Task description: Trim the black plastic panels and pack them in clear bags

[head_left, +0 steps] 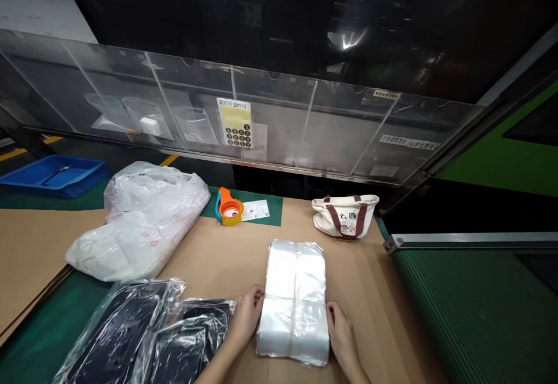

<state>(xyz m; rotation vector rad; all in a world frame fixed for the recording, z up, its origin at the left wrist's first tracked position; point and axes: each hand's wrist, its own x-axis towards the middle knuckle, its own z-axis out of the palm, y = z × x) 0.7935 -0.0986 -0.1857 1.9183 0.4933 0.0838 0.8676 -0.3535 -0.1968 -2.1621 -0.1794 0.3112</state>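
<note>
A thick stack of clear plastic bags (279, 268) lies on the brown cardboard, tied with a band running lengthwise and across. My left hand (247, 317) has its curled fingers against the stack's left edge. On the opposite edge my right hand (342, 334) grips in the same way, thumb and fingers close together. The fingertips of both hands are partly hidden at the edges. Left of my left hand are dark flat parts in clear bags (117, 332), and a smaller bagged dark part (187, 343) lies partly behind my forearm.
A full white plastic bag (143, 221) sits at the left, with a blue tray (65, 178) behind it. An orange tape dispenser (229, 208) and a paper label (257, 210) lie at the back. A canvas bag (346, 215) stands back right, beside a green conveyor belt (475, 308).
</note>
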